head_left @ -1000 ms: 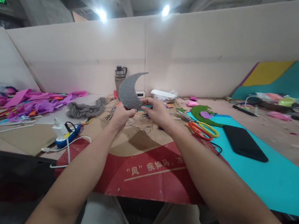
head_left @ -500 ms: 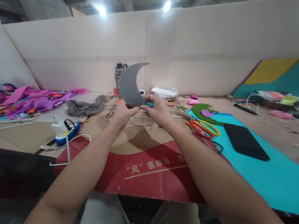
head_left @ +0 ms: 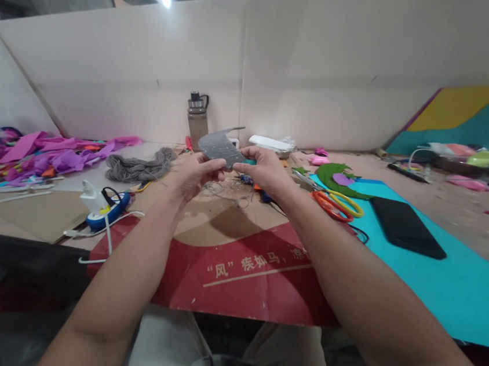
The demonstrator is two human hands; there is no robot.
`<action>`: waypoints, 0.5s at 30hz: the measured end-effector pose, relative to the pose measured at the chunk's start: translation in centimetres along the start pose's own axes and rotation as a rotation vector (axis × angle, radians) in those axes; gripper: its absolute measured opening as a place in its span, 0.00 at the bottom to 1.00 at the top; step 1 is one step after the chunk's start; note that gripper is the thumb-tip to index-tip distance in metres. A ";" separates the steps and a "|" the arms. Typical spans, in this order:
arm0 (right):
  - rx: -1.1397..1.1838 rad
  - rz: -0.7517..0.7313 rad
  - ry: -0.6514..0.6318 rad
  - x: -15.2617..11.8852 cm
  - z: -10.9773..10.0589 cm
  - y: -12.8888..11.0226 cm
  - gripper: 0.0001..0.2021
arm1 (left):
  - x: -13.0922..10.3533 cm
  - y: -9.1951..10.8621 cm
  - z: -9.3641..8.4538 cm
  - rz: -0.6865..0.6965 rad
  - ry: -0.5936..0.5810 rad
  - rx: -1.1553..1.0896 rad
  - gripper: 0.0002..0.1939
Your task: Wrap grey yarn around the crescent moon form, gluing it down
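Between my two hands is a grey crescent-shaped piece (head_left: 218, 147), raised above the cardboard and tilted back so that it looks foreshortened. My left hand (head_left: 197, 172) grips its lower left edge, thumb on top. My right hand (head_left: 265, 170) pinches the lower right end between thumb and fingers. Beneath them lies a brown and red cardboard sheet (head_left: 255, 289) with printed characters. Loose thin strands and small scraps lie on it below the hands. A skein of grey yarn (head_left: 139, 165) rests to the left of my left hand.
Scissors with orange and yellow handles (head_left: 333, 207) lie right of my right arm, near a green felt shape (head_left: 332, 177). A black phone-like slab (head_left: 408, 226) rests on a turquoise sheet (head_left: 425, 289). A blue power strip (head_left: 108, 212), pink-purple scraps (head_left: 63, 158) and a bottle (head_left: 197, 123) stand around.
The grey crescent has tipped from nearly upright to a flatter slant, and its top has come down, uncovering the bottle. Both hands keep their hold; the view has dipped slightly.
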State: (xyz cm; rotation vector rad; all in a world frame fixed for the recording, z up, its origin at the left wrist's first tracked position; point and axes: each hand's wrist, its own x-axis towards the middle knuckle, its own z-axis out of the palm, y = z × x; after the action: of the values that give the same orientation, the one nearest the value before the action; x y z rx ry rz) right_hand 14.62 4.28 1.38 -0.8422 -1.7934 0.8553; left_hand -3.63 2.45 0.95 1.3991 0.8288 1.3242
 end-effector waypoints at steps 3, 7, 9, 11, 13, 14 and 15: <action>-0.029 0.005 -0.012 0.0 0.1 -0.2 0.11 | 0.0 -0.2 0.2 -0.009 0.051 0.075 0.19; -0.061 -0.039 -0.027 0.0 0.2 -0.4 0.09 | 0.1 -0.5 0.2 0.012 0.056 0.123 0.17; -0.013 -0.042 -0.030 -0.1 0.3 -0.5 0.12 | 0.2 -0.5 0.1 0.037 0.060 0.112 0.16; 0.093 0.017 -0.010 -0.2 0.4 -0.5 0.20 | 0.2 -0.6 0.1 0.076 0.082 0.081 0.16; 0.213 0.121 -0.019 -0.3 0.5 -0.4 0.28 | 0.3 -0.6 0.0 0.106 0.131 0.060 0.16; 0.247 0.174 -0.038 -0.3 0.5 -0.3 0.30 | 0.4 -0.6 -0.1 0.114 0.166 0.059 0.16; 0.254 0.216 -0.055 -0.4 0.5 -0.2 0.29 | 0.5 -0.6 -0.2 0.119 0.201 0.066 0.15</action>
State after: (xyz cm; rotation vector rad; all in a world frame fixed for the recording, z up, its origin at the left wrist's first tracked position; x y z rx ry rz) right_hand 14.27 3.79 1.22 -0.8619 -1.6155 1.2283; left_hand -3.67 3.09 0.48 1.3999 0.9412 1.5610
